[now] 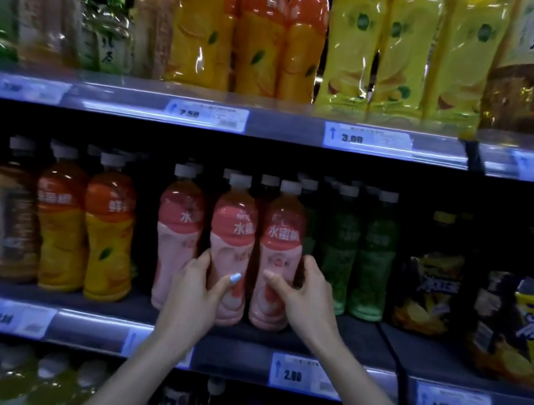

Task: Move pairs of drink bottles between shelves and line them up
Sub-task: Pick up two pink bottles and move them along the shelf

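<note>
Two pink peach-drink bottles with white caps stand side by side at the front of the middle shelf (359, 341). My left hand (198, 291) wraps the lower part of the left pink bottle (233, 232), thumb across its front. My right hand (306, 291) grips the lower part of the right pink bottle (283, 236), fingers around its right side. Both bottles are upright and rest on the shelf. A third pink bottle (179, 224) stands just to their left, with more behind.
Orange-yellow bottles (109, 230) and brown tea bottles (14, 216) stand to the left, green bottles (372, 263) to the right, then dark yellow-printed packs (429, 292). The upper shelf holds orange (260, 38) and yellow bottles (351, 48). Price tags line the shelf edges.
</note>
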Demonstrator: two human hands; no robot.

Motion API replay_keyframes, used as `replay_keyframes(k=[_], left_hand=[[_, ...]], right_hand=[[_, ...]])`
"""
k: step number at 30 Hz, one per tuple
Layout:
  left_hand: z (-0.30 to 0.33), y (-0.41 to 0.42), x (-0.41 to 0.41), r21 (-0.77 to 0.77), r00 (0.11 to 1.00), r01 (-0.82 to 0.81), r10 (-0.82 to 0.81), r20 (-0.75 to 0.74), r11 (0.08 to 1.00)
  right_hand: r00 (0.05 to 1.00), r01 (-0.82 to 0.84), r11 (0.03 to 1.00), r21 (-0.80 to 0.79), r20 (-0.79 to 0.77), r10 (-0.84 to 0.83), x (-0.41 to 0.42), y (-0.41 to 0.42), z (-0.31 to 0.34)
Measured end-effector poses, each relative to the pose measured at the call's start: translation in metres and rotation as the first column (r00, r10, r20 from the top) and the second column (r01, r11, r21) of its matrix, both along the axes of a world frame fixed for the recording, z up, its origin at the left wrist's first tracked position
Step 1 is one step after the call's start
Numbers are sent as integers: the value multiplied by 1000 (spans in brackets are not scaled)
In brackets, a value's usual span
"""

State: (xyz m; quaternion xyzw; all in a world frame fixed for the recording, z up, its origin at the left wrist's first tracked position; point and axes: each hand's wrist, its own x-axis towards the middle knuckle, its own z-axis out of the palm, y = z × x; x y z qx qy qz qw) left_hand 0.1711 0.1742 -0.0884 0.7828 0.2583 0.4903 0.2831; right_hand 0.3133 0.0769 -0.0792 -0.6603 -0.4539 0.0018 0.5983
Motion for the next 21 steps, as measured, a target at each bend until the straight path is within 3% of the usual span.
replay_keyframes(k=[4,10,14,16,18,21], left_hand=[[-7,4,1,87,999,-35,36,-2,996],[-2,6,-10,180,974,-197,213,-75,964],[-6,9,-36,132,987,-143,151,-51,981],[-9,13,-55,106,991,-129,130,-4,986],[-8,18,-75,73,990,-137,134,48,988],[-7,27,-104,12,967,-196,191,167,981]], right_hand=[[1000,0,1000,-6,29,0,-3,6,-1],[998,21,1000,-21,61,-19,-6,6,-6],[992,107,994,-31,77,-104,-20,10,-11],[977,199,979,42,76,-201,-33,9,-16],[961,222,947,232,112,-253,-51,7,-19],[963,83,920,383,207,-173,-78,10,-19]])
